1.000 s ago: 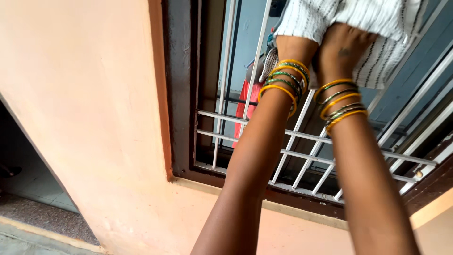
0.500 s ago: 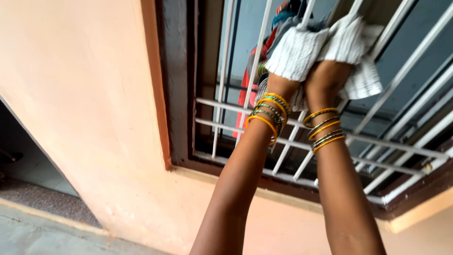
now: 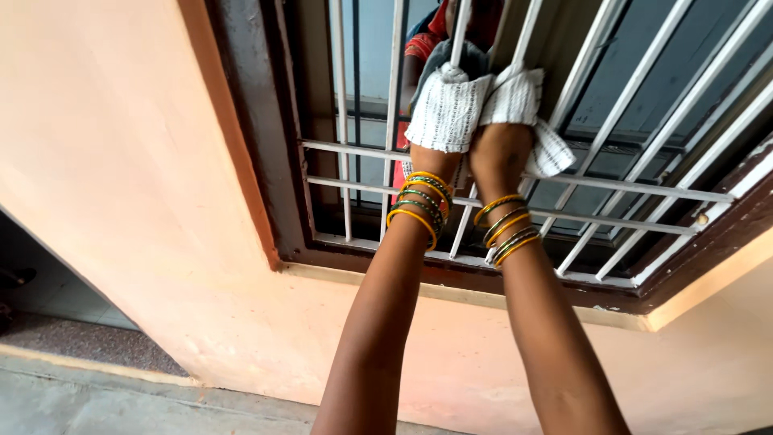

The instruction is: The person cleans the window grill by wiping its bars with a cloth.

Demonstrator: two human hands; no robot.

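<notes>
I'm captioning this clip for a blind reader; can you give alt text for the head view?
Two raised hands, the left hand and right hand, press a white striped cloth around the bars of a white window grille. Both wrists wear yellow and green bangles; a peach wall surrounds the dark window frame.

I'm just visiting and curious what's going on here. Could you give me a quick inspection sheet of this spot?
Surface: white window grille in a dark brown frame.
Job's things: white cloth with dark stripes, wrapped around two grille bars.
Clutter: red and grey fabric behind the bars.
Hands: left hand and right hand both grip the cloth; fingers hidden under it; yellow and green bangles on both wrists.
Cables: nothing seen.
Surroundings: peach wall, grey floor below.
</notes>
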